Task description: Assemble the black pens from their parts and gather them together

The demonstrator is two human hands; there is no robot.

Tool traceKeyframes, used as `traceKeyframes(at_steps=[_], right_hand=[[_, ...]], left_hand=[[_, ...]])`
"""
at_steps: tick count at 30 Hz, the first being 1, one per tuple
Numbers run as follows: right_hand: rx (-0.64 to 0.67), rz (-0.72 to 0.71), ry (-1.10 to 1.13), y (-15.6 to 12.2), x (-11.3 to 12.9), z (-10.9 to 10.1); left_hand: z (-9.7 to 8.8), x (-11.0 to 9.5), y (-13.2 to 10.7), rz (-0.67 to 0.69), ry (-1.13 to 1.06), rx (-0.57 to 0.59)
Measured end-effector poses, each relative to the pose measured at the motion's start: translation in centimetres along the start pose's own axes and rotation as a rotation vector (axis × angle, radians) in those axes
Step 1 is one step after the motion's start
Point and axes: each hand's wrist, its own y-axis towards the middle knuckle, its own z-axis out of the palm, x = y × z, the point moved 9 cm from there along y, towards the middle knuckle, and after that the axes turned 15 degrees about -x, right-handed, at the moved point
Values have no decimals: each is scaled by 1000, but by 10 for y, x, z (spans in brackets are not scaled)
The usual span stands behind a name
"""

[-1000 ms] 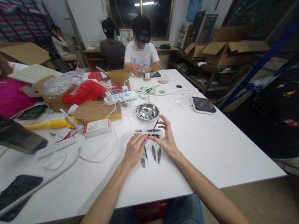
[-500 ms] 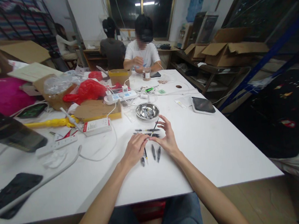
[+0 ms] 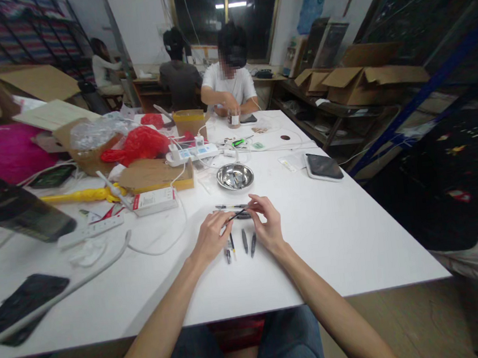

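1. The left hand (image 3: 211,236) has its fingertips drawn close together, pinching the near-left end of a thin dark pen part (image 3: 237,214).
2. The right hand (image 3: 268,222) is curled, thumb and forefinger nearly meeting at the far-right end of that same part.
3. The thin dark pen part slants across the small gap between the two hands, rising away from the person toward the right; whether it is a bare refill cannot be told.
4. Just beyond the fingertips, a slim pen (image 3: 230,206) lies crosswise on the bench (image 3: 348,241), with a dark pen (image 3: 243,216) partly hidden beneath the held part.
5. On the near side, between the wrists, are a clear-and-dark pen piece (image 3: 228,254), a thin refill (image 3: 232,243) with a yellowish end, and two grey pen barrels (image 3: 244,241), side by side.
6. Farther out, ahead of both hands, sits a shiny metal bowl (image 3: 221,185) containing small pieces.
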Motion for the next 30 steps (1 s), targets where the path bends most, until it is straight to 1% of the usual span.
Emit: traceKeyframes(at_steps=[2, 7, 12, 14, 17, 21, 25, 27, 28, 30], right_hand=[[-17, 48, 28, 1, -5, -2], [28, 145, 32, 1, -17, 0], [66, 133, -59, -4, -15, 4], [80, 138, -88, -6, -15, 6], [101, 172, -94, -9, -17, 9], [157, 229, -30, -14, -21, 18], [215, 327, 83, -19, -25, 25], [251, 340, 99, -20, -26, 26], [248, 329, 91, -19, -26, 23], [198, 282, 39, -16, -26, 12]], left_hand=[[-1, 1, 1, 20, 11, 5], [-2, 4, 3, 23, 14, 27], [-4, 2, 2, 45, 21, 11], [-2, 0, 1, 69, 45, 23], [2, -2, -1, 97, 91, 71], [7, -7, -8, 121, 136, 178], [7, -6, -12, 74, 127, 194], [6, -1, -13, 35, 130, 189], [6, 1, -13, 16, 136, 189], [5, 7, -13, -22, 154, 184]])
